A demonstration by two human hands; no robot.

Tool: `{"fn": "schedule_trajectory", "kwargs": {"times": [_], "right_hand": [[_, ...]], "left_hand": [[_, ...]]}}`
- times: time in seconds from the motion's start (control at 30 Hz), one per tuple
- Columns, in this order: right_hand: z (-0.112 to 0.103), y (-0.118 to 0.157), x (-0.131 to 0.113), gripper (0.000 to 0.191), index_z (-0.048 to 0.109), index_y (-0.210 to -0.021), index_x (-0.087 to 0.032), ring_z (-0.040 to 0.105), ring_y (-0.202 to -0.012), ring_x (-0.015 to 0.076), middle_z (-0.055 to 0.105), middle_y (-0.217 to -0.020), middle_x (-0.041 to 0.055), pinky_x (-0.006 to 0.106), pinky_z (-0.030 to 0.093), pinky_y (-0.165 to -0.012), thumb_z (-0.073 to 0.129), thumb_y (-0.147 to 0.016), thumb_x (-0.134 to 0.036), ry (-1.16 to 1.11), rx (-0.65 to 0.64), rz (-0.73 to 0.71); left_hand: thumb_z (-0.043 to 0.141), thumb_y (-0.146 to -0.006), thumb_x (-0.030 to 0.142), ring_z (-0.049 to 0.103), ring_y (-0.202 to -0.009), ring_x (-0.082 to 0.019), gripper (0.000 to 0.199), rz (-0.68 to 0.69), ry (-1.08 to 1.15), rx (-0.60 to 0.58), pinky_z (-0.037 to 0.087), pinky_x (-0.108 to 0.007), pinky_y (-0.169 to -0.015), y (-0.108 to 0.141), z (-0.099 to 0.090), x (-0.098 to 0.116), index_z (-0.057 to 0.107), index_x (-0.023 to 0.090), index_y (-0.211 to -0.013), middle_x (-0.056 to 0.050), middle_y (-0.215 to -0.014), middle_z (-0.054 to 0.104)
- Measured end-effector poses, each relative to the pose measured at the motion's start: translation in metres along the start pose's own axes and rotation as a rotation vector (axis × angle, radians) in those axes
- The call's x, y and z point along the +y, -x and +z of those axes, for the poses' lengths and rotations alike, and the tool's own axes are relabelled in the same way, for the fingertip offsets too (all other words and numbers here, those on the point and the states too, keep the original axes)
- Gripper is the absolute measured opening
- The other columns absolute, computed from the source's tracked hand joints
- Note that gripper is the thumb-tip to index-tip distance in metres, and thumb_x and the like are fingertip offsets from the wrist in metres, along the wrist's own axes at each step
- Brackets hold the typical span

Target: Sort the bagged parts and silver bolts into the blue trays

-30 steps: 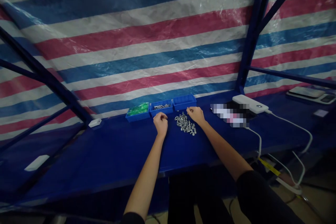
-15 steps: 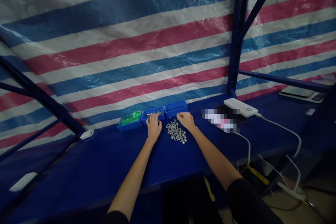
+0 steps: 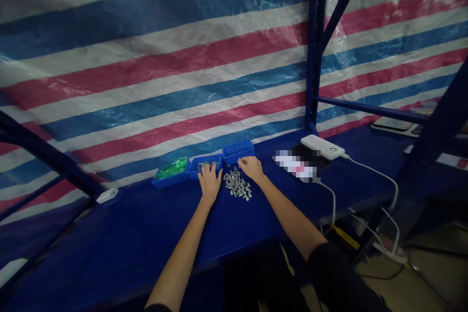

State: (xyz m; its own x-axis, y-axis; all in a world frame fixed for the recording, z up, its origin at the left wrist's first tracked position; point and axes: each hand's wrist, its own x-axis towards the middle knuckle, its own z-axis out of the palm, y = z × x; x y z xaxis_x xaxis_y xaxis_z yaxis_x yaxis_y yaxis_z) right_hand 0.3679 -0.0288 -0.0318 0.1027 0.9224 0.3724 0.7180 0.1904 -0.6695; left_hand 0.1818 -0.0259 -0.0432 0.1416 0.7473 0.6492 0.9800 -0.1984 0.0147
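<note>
My left hand (image 3: pixel 210 183) lies at the front edge of the middle blue bin (image 3: pixel 193 161), its fingers apart and reaching toward the small metal parts (image 3: pixel 205 165) inside. My right hand (image 3: pixel 250 166) is closed in front of the right blue bin (image 3: pixel 238 151); whatever its fingers may pinch is too small to make out. Between my hands a loose pile of silvery screws (image 3: pixel 237 185) lies on the blue table. The left blue bin (image 3: pixel 161 183) holds green plastic packets (image 3: pixel 174 167).
To the right lie a blurred-out phone (image 3: pixel 298 165) and a white power bank (image 3: pixel 321 146) with a white cable (image 3: pixel 380 175). A small white device (image 3: pixel 107 195) rests at the left. Blue frame posts and a striped sheet (image 3: pixel 164 68) stand behind the table (image 3: pixel 139 234).
The view has turned a little to the right, so everything appears shifted left. My left hand's fingers have spread more at the middle bin. My right hand stays closed by the right bin.
</note>
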Motion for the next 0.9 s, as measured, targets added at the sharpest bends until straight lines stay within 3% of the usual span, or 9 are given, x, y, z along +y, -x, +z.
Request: {"fn": "schedule_trajectory", "kwargs": {"times": [0.23, 0.43, 0.57, 0.73, 0.9], "right_hand": [[-0.002, 0.006, -0.007, 0.039, 0.066, -0.064, -0.021, 0.059, -0.067, 0.0148, 0.067, -0.066, 0.0026, 0.022, 0.028, -0.054, 0.040, -0.086, -0.041, 0.049, 0.055, 0.032], [-0.003, 0.011, -0.013, 0.032, 0.064, -0.068, -0.022, 0.058, -0.065, 0.0147, 0.063, -0.061, 0.0005, 0.022, 0.027, -0.052, 0.043, -0.083, -0.041, -0.012, 0.060, 0.065], [0.001, 0.017, -0.024, 0.033, 0.066, -0.069, -0.021, 0.059, -0.065, 0.0151, 0.064, -0.062, 0.0006, 0.022, 0.034, -0.056, 0.043, -0.083, -0.042, -0.149, 0.026, 0.019], [0.010, 0.028, -0.040, 0.034, 0.067, -0.079, -0.019, 0.061, -0.073, 0.0168, 0.067, -0.076, 0.0029, 0.024, 0.044, -0.065, 0.046, -0.081, -0.047, -0.397, 0.013, -0.031], [0.015, 0.034, -0.050, 0.043, 0.063, -0.097, -0.020, 0.061, -0.070, 0.0183, 0.065, -0.085, 0.0041, 0.024, 0.049, -0.046, 0.053, -0.074, -0.055, -0.683, -0.104, 0.153]], "left_hand": [[0.051, -0.081, 0.033, 0.048, -0.099, -0.027, 0.021, 0.030, 0.066, -0.075, 0.040, -0.038, -0.082, 0.010, -0.016, -0.002, 0.064, 0.020, -0.088, -0.012, -0.095, 0.057], [0.048, -0.084, 0.037, 0.049, -0.096, -0.026, 0.024, 0.046, 0.161, -0.067, 0.038, -0.040, -0.082, 0.040, -0.036, -0.002, 0.065, 0.021, -0.090, -0.009, -0.091, 0.060], [0.047, -0.085, 0.035, 0.050, -0.090, -0.023, 0.023, -0.016, 0.281, -0.067, 0.037, -0.036, -0.075, 0.052, -0.043, -0.001, 0.066, 0.021, -0.084, -0.006, -0.082, 0.060], [0.051, -0.083, 0.032, 0.051, -0.083, -0.020, 0.020, -0.090, 0.481, 0.037, 0.036, -0.034, -0.075, 0.045, -0.055, -0.006, 0.066, 0.020, -0.077, -0.004, -0.076, 0.059], [0.054, -0.082, 0.034, 0.052, -0.076, -0.016, 0.020, -0.117, 0.807, 0.126, 0.040, -0.030, -0.074, 0.042, -0.070, -0.005, 0.066, 0.019, -0.078, -0.002, -0.072, 0.054]]}}
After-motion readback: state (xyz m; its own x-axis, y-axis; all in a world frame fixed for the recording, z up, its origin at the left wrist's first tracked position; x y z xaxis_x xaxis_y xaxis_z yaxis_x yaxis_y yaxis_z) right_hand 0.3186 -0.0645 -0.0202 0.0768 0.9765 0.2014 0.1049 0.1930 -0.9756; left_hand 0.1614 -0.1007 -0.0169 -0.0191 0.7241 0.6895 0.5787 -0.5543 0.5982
